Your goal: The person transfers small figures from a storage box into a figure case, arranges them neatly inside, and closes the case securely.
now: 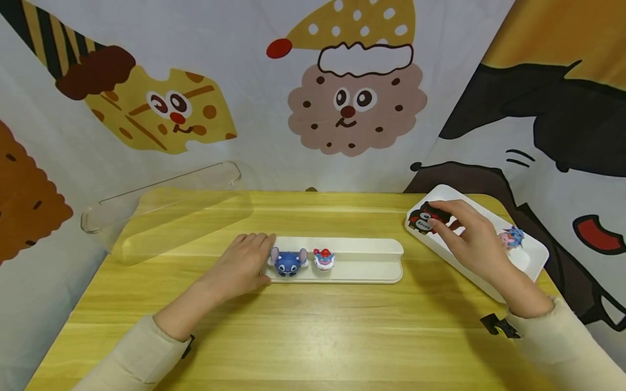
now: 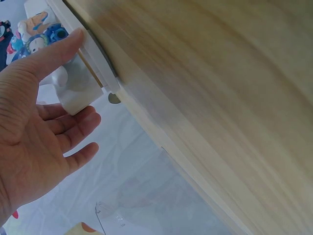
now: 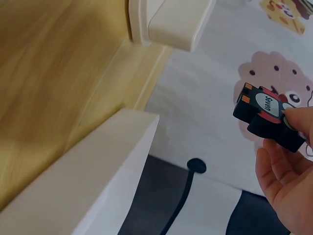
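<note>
Two small figurines sit in a row on a long cream base [image 1: 369,269] lying near the middle of the wood-grain worktop [image 1: 318,336]: a blue big-eared figure [image 1: 288,263] toward its left end and, just beside it, a small white figure with a red top [image 1: 324,260]. The left hand [image 1: 240,262] is partly closed and grips that left end of the base, its thumb on the front edge and its other fingers round at the back, close to the blue figure. The right hand [image 1: 470,234] pinches a black-and-red owl figure [image 1: 421,220] between thumb and fingers; the right wrist view shows the lettering "seven" on the owl's pale belly and orange patches at its feet. From the head view the owl appears over the far left end of a white tray [image 1: 536,258], which stands at an angle on the right of the worktop; in the right wrist view it is well apart from the tray wall. A pink-and-blue figure [image 1: 511,238] lies in the tray, near its right end. At the back left, a long clear cover [image 1: 188,220] stands tilted on the worktop, in front of a white backdrop cloth [image 1: 261,163] printed with a smiling cheese wedge [image 1: 156,122] and a pinkish biscuit [image 1: 359,122] in a spotted yellow hat.
</note>
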Demonstrator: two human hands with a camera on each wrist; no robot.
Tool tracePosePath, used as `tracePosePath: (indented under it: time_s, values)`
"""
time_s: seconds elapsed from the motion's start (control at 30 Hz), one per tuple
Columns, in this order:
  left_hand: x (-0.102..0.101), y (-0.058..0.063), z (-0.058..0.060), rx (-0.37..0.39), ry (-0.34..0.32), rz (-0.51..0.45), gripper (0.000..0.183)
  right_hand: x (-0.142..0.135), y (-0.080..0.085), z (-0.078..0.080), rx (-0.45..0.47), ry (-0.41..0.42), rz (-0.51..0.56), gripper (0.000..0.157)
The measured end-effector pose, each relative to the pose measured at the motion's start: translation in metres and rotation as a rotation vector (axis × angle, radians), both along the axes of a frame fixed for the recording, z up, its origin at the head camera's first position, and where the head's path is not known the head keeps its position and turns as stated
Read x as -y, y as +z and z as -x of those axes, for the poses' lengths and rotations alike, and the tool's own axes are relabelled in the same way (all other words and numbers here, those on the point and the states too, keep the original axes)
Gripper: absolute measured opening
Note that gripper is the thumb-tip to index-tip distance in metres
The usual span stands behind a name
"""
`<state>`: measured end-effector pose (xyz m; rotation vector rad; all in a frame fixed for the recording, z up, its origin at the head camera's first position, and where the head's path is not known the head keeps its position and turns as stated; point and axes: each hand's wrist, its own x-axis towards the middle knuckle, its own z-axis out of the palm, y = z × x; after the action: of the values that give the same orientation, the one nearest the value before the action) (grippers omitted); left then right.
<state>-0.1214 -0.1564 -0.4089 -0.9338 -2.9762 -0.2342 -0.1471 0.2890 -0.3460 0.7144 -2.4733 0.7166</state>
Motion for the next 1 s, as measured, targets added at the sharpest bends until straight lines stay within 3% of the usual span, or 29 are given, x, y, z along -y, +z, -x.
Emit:
tracePosePath:
  time_s: [0.33, 1.0]
  values:
    - [0.0, 0.0, 0.0, 0.01, 0.007, 0.001, 0.096, 0.02, -0.007, -0.006, -0.066, 0.119, 0.043, 0.054]
    - [-0.001, 0.001, -0.001, 0.013, 0.016, 0.006, 0.096, 0.06, -0.027, -0.011, -0.01, 0.253, 0.108, 0.051]
